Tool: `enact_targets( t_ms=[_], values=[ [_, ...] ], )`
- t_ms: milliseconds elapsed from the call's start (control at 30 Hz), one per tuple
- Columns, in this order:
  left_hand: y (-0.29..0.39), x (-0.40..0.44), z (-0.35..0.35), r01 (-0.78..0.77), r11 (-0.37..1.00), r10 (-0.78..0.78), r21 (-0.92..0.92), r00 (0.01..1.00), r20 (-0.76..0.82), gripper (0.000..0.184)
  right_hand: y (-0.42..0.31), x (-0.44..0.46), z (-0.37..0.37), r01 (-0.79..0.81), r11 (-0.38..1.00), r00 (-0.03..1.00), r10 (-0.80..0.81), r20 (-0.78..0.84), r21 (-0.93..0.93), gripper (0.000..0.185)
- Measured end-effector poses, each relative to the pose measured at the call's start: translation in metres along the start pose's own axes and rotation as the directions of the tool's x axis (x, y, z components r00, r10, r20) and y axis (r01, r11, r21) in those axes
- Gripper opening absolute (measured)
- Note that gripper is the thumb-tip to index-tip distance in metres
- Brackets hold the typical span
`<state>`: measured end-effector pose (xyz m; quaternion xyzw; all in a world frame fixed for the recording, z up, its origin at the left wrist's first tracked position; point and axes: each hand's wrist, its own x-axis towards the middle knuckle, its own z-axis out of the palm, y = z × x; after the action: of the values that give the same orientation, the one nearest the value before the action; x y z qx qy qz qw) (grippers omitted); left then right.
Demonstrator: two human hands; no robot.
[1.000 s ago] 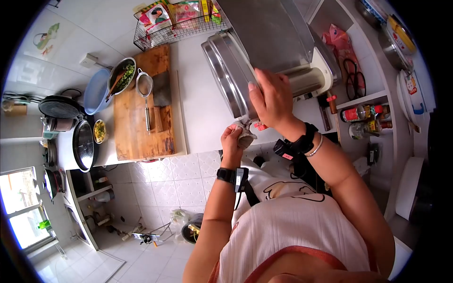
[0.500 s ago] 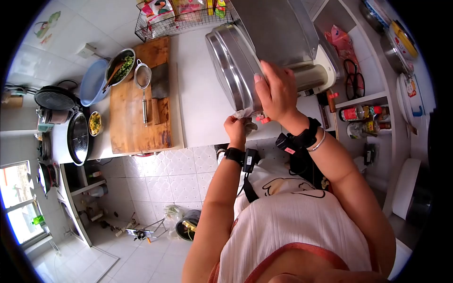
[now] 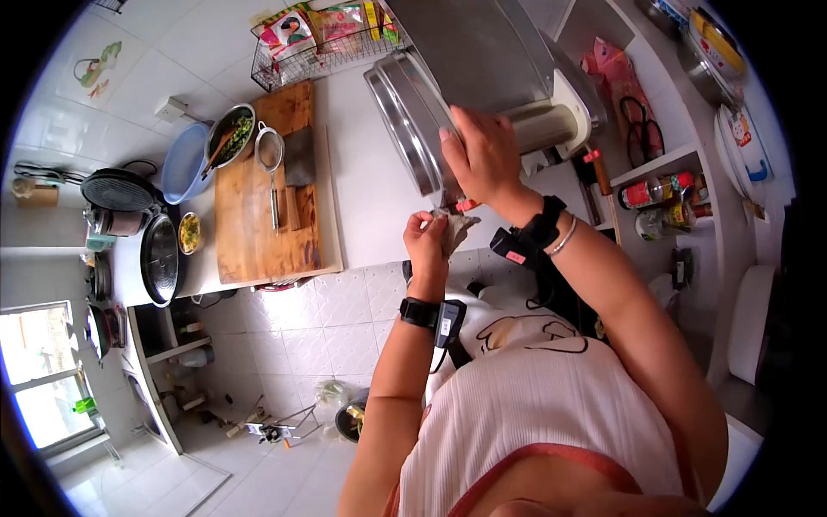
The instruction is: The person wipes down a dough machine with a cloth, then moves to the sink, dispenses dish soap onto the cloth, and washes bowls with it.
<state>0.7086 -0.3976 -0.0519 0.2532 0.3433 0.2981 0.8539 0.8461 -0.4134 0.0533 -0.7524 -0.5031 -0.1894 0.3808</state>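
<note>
On and around the white tabletop (image 3: 360, 185):
- steel bowl (image 3: 249, 118), chopped greens inside; small bowl (image 3: 201, 238), yellow food
- wire basket (image 3: 277, 74), packets' print too small to read
- left hand (image 3: 424, 239), grip closed on a cloth (image 3: 457, 231)
- right hand (image 3: 482, 159), grip partly open, apparently touching and covering the steel housing's (image 3: 410, 129) edge
</note>
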Motion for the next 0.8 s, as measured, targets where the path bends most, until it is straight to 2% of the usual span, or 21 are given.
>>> enact_targets(
  t_ms=[67, 133, 267, 333, 367, 433, 467, 533, 667, 700, 733, 767, 800],
  values=[
    [0.001, 0.000, -0.003, -0.041, 0.999, 0.041, 0.024, 0.999, 0.000, 0.015, 0.001, 0.001, 0.001, 0.037, 0.999, 0.999, -0.037, -0.022, -0.011, 0.020],
    [0.004, -0.006, -0.002, -0.198, 0.955, 0.184, 0.219, 0.979, 0.084, 0.016, 0.002, 0.002, 0.002, 0.039, 0.999, 0.999, -0.040, -0.030, -0.004, 0.019],
    [0.018, -0.021, 0.010, -0.302, 0.907, 0.261, 0.292, 0.950, 0.172, 0.018, 0.001, 0.001, 0.001, 0.036, 0.999, 0.999, -0.035, -0.032, 0.005, 0.019],
    [0.024, -0.028, 0.017, -0.374, 0.792, 0.345, 0.483, 0.926, 0.151, 0.019, 0.001, 0.001, 0.002, 0.039, 0.999, 0.999, -0.039, -0.036, 0.006, 0.019],
    [0.027, -0.031, 0.023, -0.373, 0.791, 0.343, 0.485, 0.927, 0.154, 0.019, 0.002, 0.001, 0.003, 0.039, 0.999, 0.999, -0.039, -0.035, 0.002, 0.020],
    [0.035, -0.037, 0.037, -0.568, 0.671, 0.542, 0.477, 0.815, 0.208, 0.019, 0.003, 0.001, 0.004, 0.034, 0.999, 0.998, -0.034, -0.044, 0.002, 0.020],
    [0.041, -0.041, 0.042, -0.566, 0.669, 0.539, 0.482, 0.816, 0.209, 0.019, 0.002, 0.000, 0.004, 0.032, 0.999, 0.998, -0.032, -0.048, 0.002, 0.020],
    [0.053, -0.046, 0.050, -0.472, 0.665, 0.438, 0.579, 0.874, 0.209, 0.019, 0.001, 0.000, 0.001, 0.025, 1.000, 0.999, -0.025, -0.031, 0.009, 0.021],
    [0.059, -0.051, 0.058, -0.533, 0.657, 0.489, 0.533, 0.839, 0.236, 0.020, 0.001, 0.000, -0.004, 0.002, 1.000, 0.999, -0.003, 0.040, 0.025, 0.025],
    [0.063, -0.054, 0.060, -0.506, 0.683, 0.469, 0.526, 0.857, 0.215, 0.020, 0.002, -0.001, -0.007, -0.005, 1.000, 0.999, 0.004, 0.036, 0.024, 0.025],
    [0.069, -0.056, 0.066, -0.508, 0.681, 0.467, 0.528, 0.856, 0.221, 0.020, 0.004, 0.000, -0.009, 0.017, 0.993, 1.000, -0.020, 0.022, 0.119, 0.028],
    [0.077, -0.059, 0.073, -0.580, 0.628, 0.539, 0.519, 0.805, 0.248, 0.020, 0.006, 0.000, -0.011, 0.041, 0.976, 0.999, -0.043, 0.007, 0.213, 0.033],
    [0.085, -0.061, 0.079, -0.646, 0.570, 0.605, 0.508, 0.748, 0.273, 0.020, 0.007, -0.001, -0.015, 0.036, 0.977, 0.999, -0.038, 0.003, 0.211, 0.033]
  ],
)
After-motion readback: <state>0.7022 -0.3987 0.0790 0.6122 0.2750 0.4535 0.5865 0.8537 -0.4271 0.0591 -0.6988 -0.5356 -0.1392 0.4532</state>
